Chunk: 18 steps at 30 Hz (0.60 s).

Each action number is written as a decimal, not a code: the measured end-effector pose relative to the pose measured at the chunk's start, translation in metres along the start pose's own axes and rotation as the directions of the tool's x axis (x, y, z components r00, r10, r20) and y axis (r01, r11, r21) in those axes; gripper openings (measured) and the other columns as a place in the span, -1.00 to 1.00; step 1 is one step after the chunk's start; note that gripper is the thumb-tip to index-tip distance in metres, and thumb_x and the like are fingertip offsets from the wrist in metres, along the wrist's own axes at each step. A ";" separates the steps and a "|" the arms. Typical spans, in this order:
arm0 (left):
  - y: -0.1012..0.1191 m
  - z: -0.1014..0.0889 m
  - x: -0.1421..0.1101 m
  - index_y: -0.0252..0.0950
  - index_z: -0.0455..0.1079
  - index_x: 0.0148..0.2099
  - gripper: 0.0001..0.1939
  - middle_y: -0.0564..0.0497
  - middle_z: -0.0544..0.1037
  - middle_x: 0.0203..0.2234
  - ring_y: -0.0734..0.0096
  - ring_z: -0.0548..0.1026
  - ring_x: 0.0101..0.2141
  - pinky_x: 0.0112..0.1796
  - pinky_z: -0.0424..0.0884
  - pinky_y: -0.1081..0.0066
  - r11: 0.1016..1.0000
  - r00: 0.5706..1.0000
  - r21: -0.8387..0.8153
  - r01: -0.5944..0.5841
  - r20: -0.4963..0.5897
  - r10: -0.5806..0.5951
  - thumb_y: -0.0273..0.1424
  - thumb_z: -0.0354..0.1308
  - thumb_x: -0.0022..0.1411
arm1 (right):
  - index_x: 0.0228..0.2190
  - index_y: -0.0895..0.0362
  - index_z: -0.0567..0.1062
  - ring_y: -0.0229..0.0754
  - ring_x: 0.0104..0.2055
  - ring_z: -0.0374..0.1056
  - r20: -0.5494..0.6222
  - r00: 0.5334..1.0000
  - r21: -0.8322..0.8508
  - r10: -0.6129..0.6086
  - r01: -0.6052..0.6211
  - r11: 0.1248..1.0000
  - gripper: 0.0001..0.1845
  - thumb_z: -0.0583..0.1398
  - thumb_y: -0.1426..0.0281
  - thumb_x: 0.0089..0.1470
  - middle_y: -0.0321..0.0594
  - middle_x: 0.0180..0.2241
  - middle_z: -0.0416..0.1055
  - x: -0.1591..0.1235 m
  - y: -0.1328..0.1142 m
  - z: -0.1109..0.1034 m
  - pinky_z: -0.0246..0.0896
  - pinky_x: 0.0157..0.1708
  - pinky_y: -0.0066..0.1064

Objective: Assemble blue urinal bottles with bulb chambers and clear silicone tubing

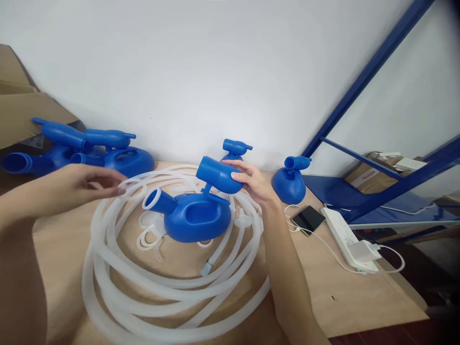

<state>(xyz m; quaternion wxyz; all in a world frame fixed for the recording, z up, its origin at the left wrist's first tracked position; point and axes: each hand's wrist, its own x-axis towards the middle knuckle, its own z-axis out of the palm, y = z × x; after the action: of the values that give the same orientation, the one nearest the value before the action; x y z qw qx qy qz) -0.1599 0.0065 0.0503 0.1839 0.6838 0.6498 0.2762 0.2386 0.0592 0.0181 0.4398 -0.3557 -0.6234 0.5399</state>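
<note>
My right hand (253, 184) is wrapped round the rounded blue cup piece (217, 175) of a blue plastic urinal bottle (197, 218). A narrow blue link joins this piece to the bottle body. The bottle's neck, with a white ring at its mouth, points up and left. My left hand (93, 184) is off to the left, its fingers loosely bent with a gap between thumb and forefinger and nothing visible in them. Its fingertips are close to the coiled translucent hose (118, 268); whether they touch it I cannot tell. The coil surrounds the bottle on the table.
More blue bottles stand against the wall at left (132, 163), behind (235, 148) and at right (289, 187). Thin white tubing (147, 239) lies inside the coil. A phone (308, 220), a power strip (341, 235) and cables are at right, beside a blue metal shelf (359, 158). Cardboard box (32, 110) at left.
</note>
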 end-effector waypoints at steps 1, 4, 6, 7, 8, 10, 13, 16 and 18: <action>0.009 0.004 -0.002 -0.23 0.64 -0.22 -0.42 0.01 0.71 -0.32 0.15 0.64 -0.30 -0.27 0.59 0.33 0.998 1.000 -0.058 -0.027 -0.004 0.027 0.14 0.36 -0.10 | -0.02 -0.02 0.66 0.08 0.14 0.44 0.030 0.999 -0.026 -0.017 0.017 1.000 -0.44 0.47 0.14 -0.10 -0.18 0.10 0.56 -0.001 -0.002 0.003 0.43 0.05 -0.15; 0.041 0.030 -0.006 -0.25 0.62 -0.12 -0.51 0.01 0.69 -0.25 0.25 0.61 -0.27 -0.20 0.58 0.37 0.967 0.973 -0.150 -0.208 -0.138 0.187 0.05 0.35 0.13 | -0.03 -0.02 0.68 0.10 0.16 0.44 0.106 0.992 -0.064 -0.075 0.082 0.995 -0.47 0.47 0.15 -0.07 -0.18 0.11 0.58 -0.004 -0.008 0.012 0.39 0.13 -0.08; 0.059 0.049 -0.009 -0.26 0.61 -0.14 -0.64 -0.01 0.66 -0.20 0.29 0.60 -0.21 -0.14 0.58 0.38 0.902 0.918 -0.184 -0.390 -0.157 0.365 -0.07 0.34 0.24 | -0.02 -0.03 0.68 0.10 0.17 0.44 0.116 0.989 -0.065 -0.095 0.103 0.993 -0.48 0.47 0.15 -0.06 -0.19 0.10 0.58 -0.007 -0.011 0.017 0.38 0.15 -0.07; 0.066 0.057 -0.010 -0.25 0.61 -0.16 -0.71 -0.03 0.64 -0.15 0.29 0.59 -0.16 -0.09 0.57 0.37 0.863 0.882 -0.188 -0.468 -0.153 0.445 -0.12 0.33 0.29 | -0.02 -0.04 0.68 0.09 0.17 0.44 0.111 0.989 -0.061 -0.102 0.109 0.992 -0.49 0.47 0.15 -0.05 -0.20 0.11 0.58 -0.007 -0.012 0.019 0.38 0.15 -0.07; 0.071 0.063 -0.012 -0.24 0.61 -0.18 -0.76 -0.04 0.61 -0.08 0.28 0.59 -0.08 -0.04 0.56 0.36 0.829 0.849 -0.185 -0.527 -0.152 0.506 -0.17 0.32 0.32 | -0.02 -0.04 0.68 0.09 0.17 0.44 0.105 0.988 -0.054 -0.110 0.116 0.992 -0.49 0.47 0.15 -0.05 -0.20 0.11 0.58 -0.008 -0.012 0.020 0.38 0.15 -0.07; 0.076 0.071 -0.014 -0.22 0.62 -0.22 -0.81 -0.07 0.52 0.11 0.21 0.54 0.08 0.07 0.54 0.31 0.784 0.805 -0.188 -0.592 -0.178 0.565 -0.22 0.31 0.35 | -0.02 -0.05 0.69 0.10 0.18 0.44 0.103 0.988 -0.033 -0.119 0.123 0.992 -0.48 0.48 0.15 -0.06 -0.21 0.11 0.58 -0.009 -0.013 0.020 0.38 0.15 -0.08; 0.076 0.076 -0.015 -0.22 0.61 -0.24 -0.80 -0.07 0.45 0.26 0.07 0.50 0.20 0.14 0.54 0.20 0.756 0.803 -0.272 -0.596 -0.208 0.558 -0.20 0.36 0.31 | -0.02 -0.04 0.69 0.10 0.18 0.45 0.141 0.983 0.004 -0.119 0.120 0.993 -0.48 0.48 0.15 -0.06 -0.21 0.10 0.59 -0.010 -0.014 0.019 0.39 0.14 -0.08; 0.074 0.079 -0.014 -0.22 0.58 -0.17 -0.72 -0.10 0.56 0.19 0.03 0.59 0.09 0.03 0.64 0.15 0.738 0.840 -0.410 -0.536 -0.175 0.513 -0.16 0.46 0.18 | -0.05 -0.02 0.70 0.10 0.16 0.46 0.169 0.978 0.006 -0.122 0.122 0.992 -0.50 0.48 0.15 -0.07 -0.19 0.09 0.60 -0.011 -0.015 0.020 0.39 0.14 -0.06; 0.073 0.081 -0.013 -0.20 0.54 -0.01 -0.53 -0.12 0.60 0.14 0.05 0.65 -0.01 -0.04 0.69 0.13 0.723 0.872 -0.499 -0.477 -0.165 0.461 -0.17 0.53 0.08 | -0.06 0.00 0.70 0.11 0.14 0.46 0.161 0.981 -0.014 -0.111 0.114 0.993 -0.50 0.47 0.14 -0.08 -0.16 0.08 0.60 -0.011 -0.017 0.021 0.39 0.12 -0.05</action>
<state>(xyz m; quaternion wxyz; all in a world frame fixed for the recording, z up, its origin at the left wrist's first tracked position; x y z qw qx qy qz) -0.0523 -0.0044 0.0297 0.2778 0.7447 0.3576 0.4902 0.2231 0.0390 0.0321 0.4142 -0.2805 -0.6818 0.5337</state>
